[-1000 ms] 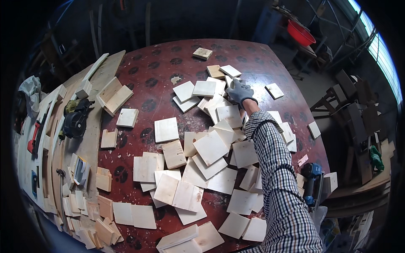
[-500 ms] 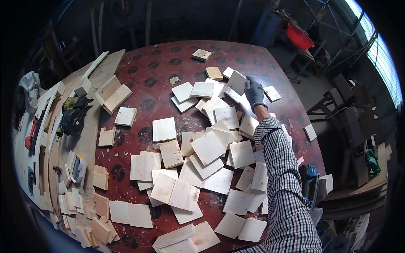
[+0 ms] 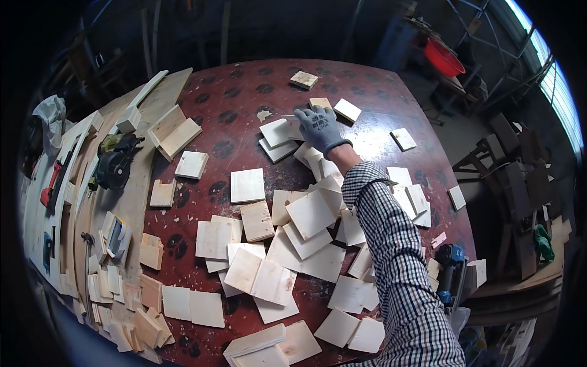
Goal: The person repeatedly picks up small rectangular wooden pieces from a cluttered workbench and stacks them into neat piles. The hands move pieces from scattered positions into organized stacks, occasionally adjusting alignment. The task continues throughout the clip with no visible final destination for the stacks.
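A: Where's the right hand [image 3: 319,128]?

B: Gloved, over the far end of the heaped wooden boards [image 3: 310,214] on the red worktop [image 3: 241,131], with two pale boards [image 3: 276,131] showing at its left.

A: Pinching one?

B: Can't tell; the back of the hand hides its grip. It partly covers a tan block [image 3: 320,102] too.

A: And the checked sleeve [image 3: 406,263]?

B: It covers some boards, and the lower edge cuts it off. The bottom of the blue tool [image 3: 451,266] beside it is murky.
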Available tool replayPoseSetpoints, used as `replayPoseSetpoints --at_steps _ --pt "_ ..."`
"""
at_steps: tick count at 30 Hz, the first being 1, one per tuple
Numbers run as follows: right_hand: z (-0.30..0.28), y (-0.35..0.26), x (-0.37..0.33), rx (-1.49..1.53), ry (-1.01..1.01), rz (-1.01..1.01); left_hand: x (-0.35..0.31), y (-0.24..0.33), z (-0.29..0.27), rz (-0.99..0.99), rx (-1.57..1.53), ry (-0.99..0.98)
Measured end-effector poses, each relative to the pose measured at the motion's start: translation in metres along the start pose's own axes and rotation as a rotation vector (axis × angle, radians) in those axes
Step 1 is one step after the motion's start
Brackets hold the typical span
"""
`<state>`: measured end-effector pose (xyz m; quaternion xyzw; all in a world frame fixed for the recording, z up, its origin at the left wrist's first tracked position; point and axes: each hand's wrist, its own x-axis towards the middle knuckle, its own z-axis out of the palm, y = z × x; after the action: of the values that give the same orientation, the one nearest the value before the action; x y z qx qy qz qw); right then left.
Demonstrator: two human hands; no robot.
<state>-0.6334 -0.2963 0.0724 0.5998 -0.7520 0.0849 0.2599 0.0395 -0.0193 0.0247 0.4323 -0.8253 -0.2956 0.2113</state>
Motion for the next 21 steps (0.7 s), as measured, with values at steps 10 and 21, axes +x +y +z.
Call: replayPoseSetpoints --at_steps 10,21 --pt "-0.008 -0.018 0.005 0.189 -0.449 0.24 0.009 0.012 0.001 -0.037 -0.1 0.024" --pt "-0.087 -0.077 -0.074 0.726 -0.363 -0.107 0.004 0.011 -0.001 -0.041 -0.127 0.059"
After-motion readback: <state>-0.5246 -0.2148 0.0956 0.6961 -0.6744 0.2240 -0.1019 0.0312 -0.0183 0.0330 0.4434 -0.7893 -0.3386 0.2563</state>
